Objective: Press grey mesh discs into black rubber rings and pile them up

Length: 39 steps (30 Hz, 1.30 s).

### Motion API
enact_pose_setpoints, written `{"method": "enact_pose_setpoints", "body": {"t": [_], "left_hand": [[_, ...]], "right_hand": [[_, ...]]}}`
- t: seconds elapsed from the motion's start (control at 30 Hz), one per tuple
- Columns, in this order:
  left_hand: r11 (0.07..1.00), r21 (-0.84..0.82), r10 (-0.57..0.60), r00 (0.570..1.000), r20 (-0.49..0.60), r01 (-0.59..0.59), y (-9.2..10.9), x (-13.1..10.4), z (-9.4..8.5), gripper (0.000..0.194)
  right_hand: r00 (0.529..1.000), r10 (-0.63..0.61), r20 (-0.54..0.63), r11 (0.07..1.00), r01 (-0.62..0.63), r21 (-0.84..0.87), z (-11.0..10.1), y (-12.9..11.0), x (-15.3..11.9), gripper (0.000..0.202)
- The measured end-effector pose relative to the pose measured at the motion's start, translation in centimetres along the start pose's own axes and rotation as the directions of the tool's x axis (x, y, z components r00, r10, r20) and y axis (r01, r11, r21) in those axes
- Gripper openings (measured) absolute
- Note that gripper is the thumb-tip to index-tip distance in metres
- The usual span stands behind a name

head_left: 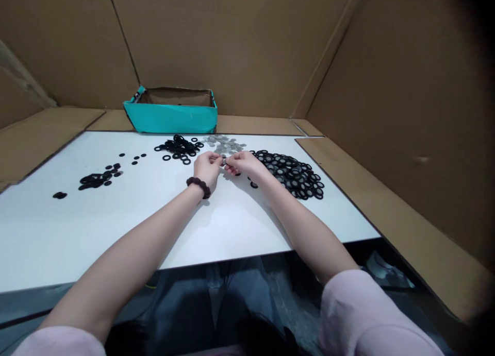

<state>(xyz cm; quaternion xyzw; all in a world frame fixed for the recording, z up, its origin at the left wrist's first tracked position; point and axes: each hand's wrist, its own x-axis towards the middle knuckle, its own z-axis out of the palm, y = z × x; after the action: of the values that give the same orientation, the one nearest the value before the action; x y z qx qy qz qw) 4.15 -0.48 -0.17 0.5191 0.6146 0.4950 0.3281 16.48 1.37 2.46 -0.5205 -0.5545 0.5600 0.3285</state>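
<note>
My left hand (206, 168) and my right hand (244, 164) meet over the middle of the white table, fingertips pinched together. Between them is a small grey and dark round piece (224, 161), partly covered by the fingers. Just behind the hands lies a scatter of thin grey discs (224, 142). Loose black rings (180, 146) are heaped behind and left of my left hand. Beside my right hand spreads a large pile of black rings with grey centres (296, 174). A dark beaded band (199, 186) circles my left wrist.
Small black discs (96, 179) lie scattered on the left of the white table (127, 242). At the back stands a turquoise-fronted open box (174, 119). Cardboard walls (240, 47) enclose the table at the back and sides.
</note>
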Motion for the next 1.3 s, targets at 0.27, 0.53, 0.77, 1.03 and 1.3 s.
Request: {"method": "enact_pose_setpoints", "body": {"t": [0.27, 0.53, 0.77, 1.03, 1.3], "left_hand": [[0.990, 0.038, 0.125, 0.968, 0.219, -0.137, 0.2, 0.7, -1.0, 0.017], [0.994, -0.091, -0.032, 0.959, 0.280, 0.060, 0.1, 1.3, -1.5, 0.013], [0.995, -0.048, -0.070, 0.942, 0.328, 0.091, 0.3, 1.0, -1.6, 0.003], [0.946, -0.170, -0.192, 0.902, 0.387, 0.275, 0.3, 1.1, -1.4, 0.013], [0.970, -0.204, -0.106, 0.987, 0.122, 0.130, 1.0, 0.3, -0.7, 0.006]], "right_hand": [[0.996, 0.008, 0.085, 0.995, 0.000, -0.095, -1.2, 0.3, 0.5, 0.025], [0.997, 0.016, 0.081, 1.000, -0.017, 0.000, -1.0, 0.6, 0.6, 0.021], [0.995, -0.043, 0.087, 0.976, 0.060, -0.211, -0.9, 0.8, 0.6, 0.027], [0.999, -0.045, -0.021, 0.988, 0.042, -0.148, -0.3, 0.1, 0.0, 0.030], [0.998, 0.055, -0.029, 0.982, -0.049, 0.183, 0.8, 0.4, -0.1, 0.027]]}}
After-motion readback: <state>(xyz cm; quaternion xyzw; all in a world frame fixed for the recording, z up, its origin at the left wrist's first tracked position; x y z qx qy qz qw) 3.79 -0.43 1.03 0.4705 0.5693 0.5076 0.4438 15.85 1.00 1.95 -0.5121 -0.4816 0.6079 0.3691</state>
